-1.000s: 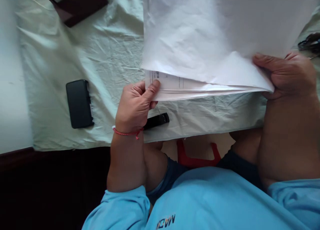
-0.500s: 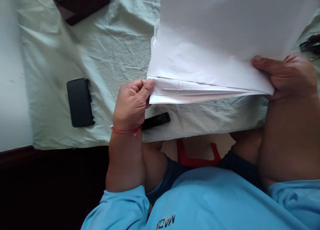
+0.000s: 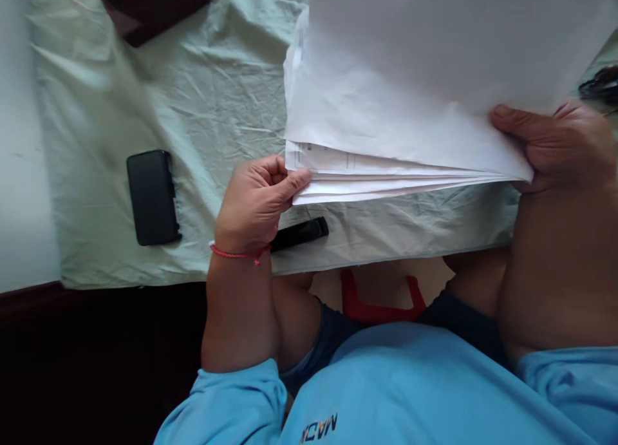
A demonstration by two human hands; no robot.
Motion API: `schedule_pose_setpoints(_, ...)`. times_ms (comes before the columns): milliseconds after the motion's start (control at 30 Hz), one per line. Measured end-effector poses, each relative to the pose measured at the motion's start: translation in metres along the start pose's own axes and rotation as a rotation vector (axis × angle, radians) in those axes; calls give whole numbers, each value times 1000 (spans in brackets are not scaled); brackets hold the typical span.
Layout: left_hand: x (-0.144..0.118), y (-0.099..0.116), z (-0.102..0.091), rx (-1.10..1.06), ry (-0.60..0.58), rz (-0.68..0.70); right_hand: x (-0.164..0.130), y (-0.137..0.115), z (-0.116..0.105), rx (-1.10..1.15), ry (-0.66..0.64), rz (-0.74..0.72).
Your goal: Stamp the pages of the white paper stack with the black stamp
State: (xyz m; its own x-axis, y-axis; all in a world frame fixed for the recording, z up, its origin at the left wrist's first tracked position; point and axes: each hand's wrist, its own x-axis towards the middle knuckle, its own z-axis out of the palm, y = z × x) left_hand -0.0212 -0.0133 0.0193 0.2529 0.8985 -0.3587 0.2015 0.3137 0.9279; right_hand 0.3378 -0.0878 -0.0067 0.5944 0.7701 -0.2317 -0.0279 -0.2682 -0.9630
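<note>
A loose stack of white paper sheets (image 3: 410,78) is held up over the cloth-covered table, its near edges fanned apart. The top sheet looks blank; faint printed lines show on a sheet beneath. My left hand (image 3: 255,200), with a red cord at the wrist, is closed on the near left corner, its thumb on top and the fingertips hidden below. On the right side my right hand (image 3: 564,142) grips the stack, thumb over the top sheet and fingers out of sight underneath. Below my left hand lies a slim black object (image 3: 302,234), partly covered by my wrist.
A pale green cloth (image 3: 212,110) covers the table. On it lie a black rectangular case (image 3: 153,198) at the left, a dark maroon box (image 3: 154,10) at the far left, and a dark object (image 3: 601,87) at the right edge. A red stool (image 3: 376,310) shows below.
The sheets' near left edges have spread further apart, showing more of the printed sheet. My left thumb has shifted slightly right and down over the corner. My right hand keeps its grip.
</note>
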Motion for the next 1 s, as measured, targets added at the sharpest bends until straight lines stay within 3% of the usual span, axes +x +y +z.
schedule_pose_setpoints(133,1,1,1,63,-17,28,2,3,-3,-8,-12,9)
schedule_pose_setpoints(367,6,-4,1,-24,36,88,1,1,-3,-47,-1,-22)
schedule_pose_setpoints(700,6,-9,-1,-8,25,55,-9,-8,3,-59,25,0)
schedule_pose_setpoints(867,14,-20,0,-159,112,62,-8,-6,1,-125,95,-45)
schedule_pose_setpoints(1000,18,-25,-1,-223,64,70,-8,-1,0,-115,34,-129)
